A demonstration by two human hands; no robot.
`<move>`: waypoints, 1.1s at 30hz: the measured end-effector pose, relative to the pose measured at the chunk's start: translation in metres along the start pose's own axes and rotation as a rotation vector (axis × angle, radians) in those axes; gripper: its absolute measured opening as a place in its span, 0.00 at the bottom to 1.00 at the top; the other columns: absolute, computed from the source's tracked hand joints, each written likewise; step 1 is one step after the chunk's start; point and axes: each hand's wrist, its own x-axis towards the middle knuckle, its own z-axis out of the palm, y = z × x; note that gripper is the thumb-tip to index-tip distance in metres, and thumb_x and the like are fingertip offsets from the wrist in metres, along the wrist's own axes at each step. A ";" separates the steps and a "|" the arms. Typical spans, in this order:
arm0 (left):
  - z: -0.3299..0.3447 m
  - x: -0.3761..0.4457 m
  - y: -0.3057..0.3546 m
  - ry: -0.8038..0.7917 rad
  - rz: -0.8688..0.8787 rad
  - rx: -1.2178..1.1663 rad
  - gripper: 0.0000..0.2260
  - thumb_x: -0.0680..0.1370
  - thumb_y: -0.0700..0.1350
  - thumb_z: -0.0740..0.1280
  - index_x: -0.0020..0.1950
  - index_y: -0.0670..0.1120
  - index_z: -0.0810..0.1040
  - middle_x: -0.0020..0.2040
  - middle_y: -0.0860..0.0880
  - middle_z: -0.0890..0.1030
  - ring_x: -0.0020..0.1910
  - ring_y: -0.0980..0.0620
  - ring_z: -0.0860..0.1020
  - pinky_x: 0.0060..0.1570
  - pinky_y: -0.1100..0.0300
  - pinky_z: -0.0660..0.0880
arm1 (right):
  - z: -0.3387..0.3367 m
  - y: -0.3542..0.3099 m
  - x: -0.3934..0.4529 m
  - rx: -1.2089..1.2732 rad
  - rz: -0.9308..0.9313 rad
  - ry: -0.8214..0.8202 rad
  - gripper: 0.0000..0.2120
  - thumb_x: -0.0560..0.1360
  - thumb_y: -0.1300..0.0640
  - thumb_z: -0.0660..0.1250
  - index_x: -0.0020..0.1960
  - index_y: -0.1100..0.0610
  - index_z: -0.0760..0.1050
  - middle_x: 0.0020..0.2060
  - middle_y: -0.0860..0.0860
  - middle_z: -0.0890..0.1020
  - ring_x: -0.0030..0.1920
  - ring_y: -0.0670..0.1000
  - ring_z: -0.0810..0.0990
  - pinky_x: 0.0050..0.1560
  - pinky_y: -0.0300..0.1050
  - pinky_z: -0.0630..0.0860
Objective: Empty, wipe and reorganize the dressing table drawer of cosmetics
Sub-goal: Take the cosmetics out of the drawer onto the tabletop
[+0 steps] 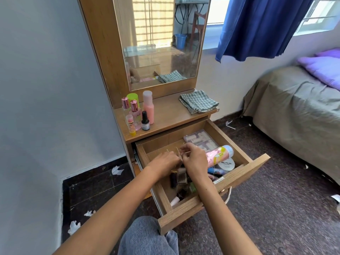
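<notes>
Both hands (181, 159) perhaps pinching thin strands (177, 150)

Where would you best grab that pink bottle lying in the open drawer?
Round its middle, coming from above. The pink bottle lies on its side against the drawer's right wall, its pale blue cap end pointing to the wall, so the rounded body is free on top. The round nail polish tub sits close in front, which probably crowds a sideways reach.
</notes>
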 end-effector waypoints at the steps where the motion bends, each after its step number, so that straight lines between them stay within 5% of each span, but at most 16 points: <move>1: 0.003 0.001 -0.001 0.009 -0.015 -0.025 0.08 0.75 0.35 0.65 0.53 0.42 0.78 0.50 0.44 0.77 0.49 0.45 0.77 0.46 0.53 0.75 | 0.000 0.000 0.000 0.007 0.002 0.010 0.09 0.73 0.64 0.67 0.51 0.55 0.81 0.45 0.49 0.84 0.47 0.48 0.81 0.50 0.48 0.79; 5: 0.008 0.000 -0.013 0.118 -0.169 -0.217 0.08 0.73 0.40 0.71 0.50 0.46 0.80 0.49 0.49 0.75 0.46 0.51 0.76 0.41 0.59 0.72 | -0.002 0.000 0.001 0.076 -0.022 0.108 0.11 0.74 0.67 0.66 0.52 0.56 0.80 0.47 0.50 0.84 0.48 0.48 0.81 0.52 0.45 0.78; 9: 0.000 -0.018 -0.021 0.429 -0.345 -0.425 0.09 0.71 0.42 0.74 0.49 0.49 0.80 0.45 0.54 0.74 0.44 0.57 0.74 0.37 0.68 0.67 | -0.003 -0.001 0.004 0.173 -0.080 0.172 0.13 0.73 0.69 0.65 0.54 0.56 0.80 0.48 0.50 0.84 0.50 0.47 0.81 0.54 0.47 0.79; 13: -0.006 -0.031 -0.017 0.704 -0.548 -0.880 0.10 0.71 0.41 0.74 0.50 0.50 0.80 0.44 0.54 0.80 0.43 0.60 0.77 0.39 0.71 0.73 | -0.003 -0.006 0.002 0.227 -0.164 0.094 0.15 0.73 0.69 0.66 0.55 0.56 0.79 0.48 0.47 0.84 0.50 0.43 0.81 0.53 0.43 0.80; 17: -0.008 -0.035 -0.011 0.716 -0.641 -1.339 0.10 0.74 0.43 0.71 0.55 0.50 0.81 0.47 0.52 0.82 0.49 0.57 0.80 0.49 0.63 0.75 | -0.003 -0.011 -0.003 0.317 -0.292 -0.070 0.19 0.72 0.69 0.66 0.60 0.56 0.77 0.52 0.47 0.83 0.53 0.41 0.81 0.51 0.40 0.80; 21: -0.012 -0.037 -0.004 0.713 -0.666 -1.529 0.09 0.76 0.42 0.69 0.55 0.48 0.81 0.47 0.50 0.84 0.49 0.55 0.81 0.52 0.59 0.77 | -0.004 -0.017 -0.007 0.368 -0.366 -0.159 0.19 0.73 0.61 0.72 0.64 0.55 0.75 0.54 0.45 0.81 0.56 0.39 0.79 0.46 0.36 0.80; 29: -0.023 -0.040 0.005 0.815 -0.574 -1.514 0.09 0.80 0.43 0.62 0.54 0.45 0.82 0.45 0.50 0.84 0.45 0.58 0.82 0.44 0.68 0.76 | -0.003 -0.028 0.000 0.411 -0.342 -0.027 0.21 0.67 0.55 0.78 0.58 0.52 0.76 0.49 0.44 0.83 0.50 0.41 0.82 0.51 0.45 0.81; 31: -0.021 -0.042 0.004 0.913 -0.553 -1.208 0.10 0.81 0.45 0.61 0.56 0.49 0.80 0.47 0.57 0.83 0.49 0.65 0.79 0.49 0.72 0.73 | 0.000 -0.036 0.004 0.432 -0.335 0.030 0.21 0.67 0.55 0.78 0.57 0.54 0.77 0.48 0.45 0.83 0.49 0.42 0.82 0.51 0.44 0.81; 33: -0.011 -0.044 0.000 0.954 -0.559 -0.809 0.12 0.81 0.44 0.61 0.62 0.50 0.78 0.59 0.56 0.79 0.62 0.63 0.73 0.63 0.65 0.68 | 0.003 -0.044 0.013 0.443 -0.321 0.079 0.21 0.68 0.55 0.78 0.58 0.56 0.77 0.48 0.47 0.83 0.49 0.42 0.82 0.52 0.43 0.81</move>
